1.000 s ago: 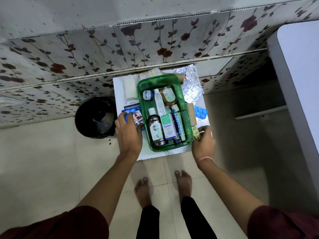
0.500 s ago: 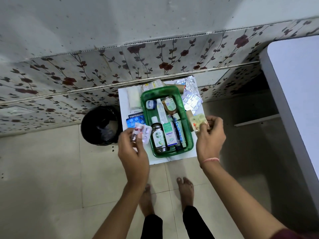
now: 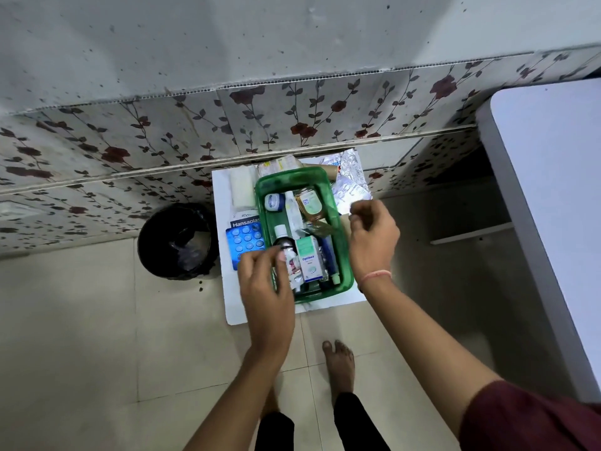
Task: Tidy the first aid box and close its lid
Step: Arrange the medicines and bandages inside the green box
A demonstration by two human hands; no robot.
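Box [image 3: 344,255]: translucent green plastic, glossy, smooth walls. Table [image 3: 224,203], centre of frame: flat white board, matt. Blister pack [image 3: 245,244], left of box: blue plastic, shiny bubbles. Foil strips [image 3: 349,177], upper right of box: crinkled silver metal foil, reflective. Carton [image 3: 310,258] inside box: printed paperboard, slight sheen. Bottle [image 3: 309,205] in box's upper part: clear amber plastic or glass, cannot tell which. Bin [image 3: 177,240], left: black, lined with glossy plastic film. Floor [image 3: 81,336]: smooth beige tile, low sheen.
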